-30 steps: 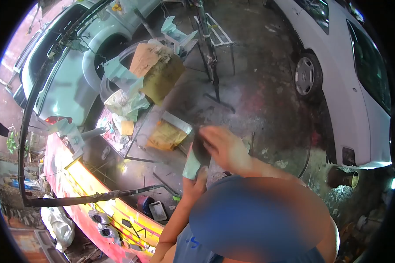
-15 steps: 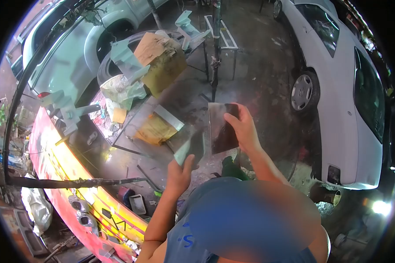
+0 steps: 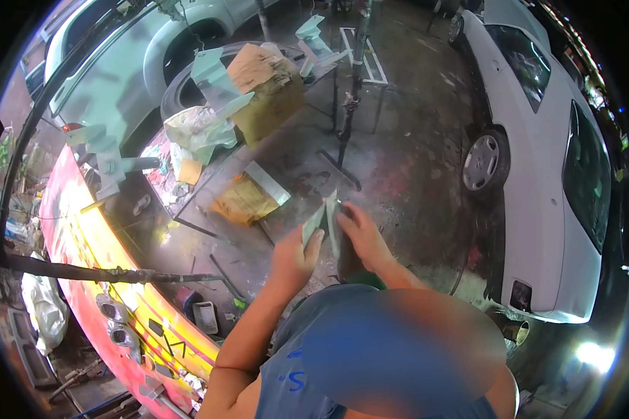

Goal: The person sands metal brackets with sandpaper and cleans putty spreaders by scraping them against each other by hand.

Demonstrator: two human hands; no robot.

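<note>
In front of the chest, my left hand point(image 3: 293, 262) is closed around a pale grey-green thin sheet point(image 3: 315, 225), thumb on its near face. My right hand point(image 3: 364, 236) grips a thin rectangular grey sheet point(image 3: 333, 237), seen nearly edge-on, with the fingers along its outer side. The two sheets stand upright and close together, their top ends meeting or almost touching. Whether they are separate pieces or joined lower down, I cannot tell. Their material is not clear either.
To the left lies a red and yellow panel point(image 3: 136, 300) below a dark metal bar point(image 3: 112, 274). Ahead, a cluttered table point(image 3: 201, 183) carries wrapped parts, near a yellowish box point(image 3: 269, 105) and a brown packet point(image 3: 248, 201). A white car point(image 3: 538, 209) stands at right.
My right hand has moved down and left, turning its sheet from face-on to nearly edge-on. The left hand has risen slightly, bringing both sheets together. The view has shifted a little.
</note>
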